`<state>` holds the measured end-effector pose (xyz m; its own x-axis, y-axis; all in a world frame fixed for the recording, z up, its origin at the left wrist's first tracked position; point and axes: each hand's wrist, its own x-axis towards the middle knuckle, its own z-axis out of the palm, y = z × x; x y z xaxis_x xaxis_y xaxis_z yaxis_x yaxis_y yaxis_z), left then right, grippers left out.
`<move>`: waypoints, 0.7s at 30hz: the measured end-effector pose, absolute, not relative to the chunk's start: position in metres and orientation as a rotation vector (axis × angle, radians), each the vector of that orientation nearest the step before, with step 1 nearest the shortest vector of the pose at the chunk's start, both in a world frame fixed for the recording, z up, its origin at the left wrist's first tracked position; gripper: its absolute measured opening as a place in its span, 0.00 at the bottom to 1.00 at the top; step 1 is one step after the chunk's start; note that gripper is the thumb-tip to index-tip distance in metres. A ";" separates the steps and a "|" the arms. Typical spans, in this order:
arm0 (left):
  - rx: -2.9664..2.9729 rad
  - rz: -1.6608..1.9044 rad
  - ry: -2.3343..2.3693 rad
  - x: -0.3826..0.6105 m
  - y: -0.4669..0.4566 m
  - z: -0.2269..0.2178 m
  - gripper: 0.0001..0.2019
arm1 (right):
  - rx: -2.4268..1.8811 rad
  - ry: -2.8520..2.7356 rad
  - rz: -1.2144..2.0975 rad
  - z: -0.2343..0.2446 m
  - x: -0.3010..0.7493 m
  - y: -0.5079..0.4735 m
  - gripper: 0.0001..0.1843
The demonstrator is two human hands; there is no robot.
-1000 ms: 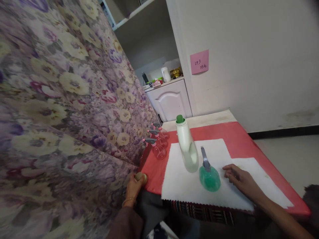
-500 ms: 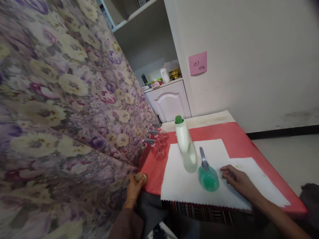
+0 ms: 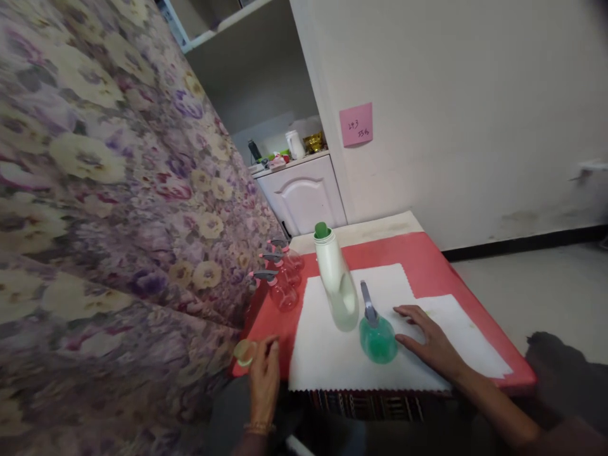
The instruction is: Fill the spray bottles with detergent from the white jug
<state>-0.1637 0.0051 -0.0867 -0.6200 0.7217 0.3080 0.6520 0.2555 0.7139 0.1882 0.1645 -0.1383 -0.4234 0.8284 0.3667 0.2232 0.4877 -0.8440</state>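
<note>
A spray bottle [image 3: 378,340] with green liquid and a grey trigger head stands on the white cloth [image 3: 327,373]. To its right, my right hand [image 3: 430,339] hovers with thumb and fingers apart, holding nothing. Behind the spray bottle, to the left, stands a tall pale-green jug [image 3: 338,285] with a handle, its green spout uncapped. My left hand [image 3: 265,373] is at the table's near left corner, fingers stretched forward and slightly blurred. Just left of it lies a small round translucent cap or cup [image 3: 244,352], apart from the fingertips as far as I can see.
Several clear spray bottles [image 3: 284,292] with grey and pink heads line the left side of the red tablecloth [image 3: 394,250]. A floral curtain [image 3: 142,221] hangs close on the left. Behind are a white cabinet [image 3: 304,193] and a wall with a pink note [image 3: 356,125].
My left hand has let go of the small round cap and moved right of it. My right hand has come nearer the green spray bottle, its fingers spread wider. The view has shifted right.
</note>
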 end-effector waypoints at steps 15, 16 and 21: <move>1.652 1.179 1.557 -0.012 0.078 -0.099 0.31 | -0.715 -1.951 1.032 -0.160 0.170 0.153 0.31; 1.661 1.179 1.567 -0.011 0.078 -0.101 0.31 | -0.710 -1.956 1.030 -0.160 0.170 0.153 0.31; 1.663 1.191 1.725 -0.010 0.072 -0.102 0.30 | -0.656 -2.030 0.988 -0.160 0.175 0.151 0.32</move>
<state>-0.0102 0.0717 -0.1024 -0.1625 0.9585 0.2344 0.5586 -0.1065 0.8226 0.1749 0.1512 -0.1599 -0.5708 0.7089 0.4143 0.1116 0.5669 -0.8162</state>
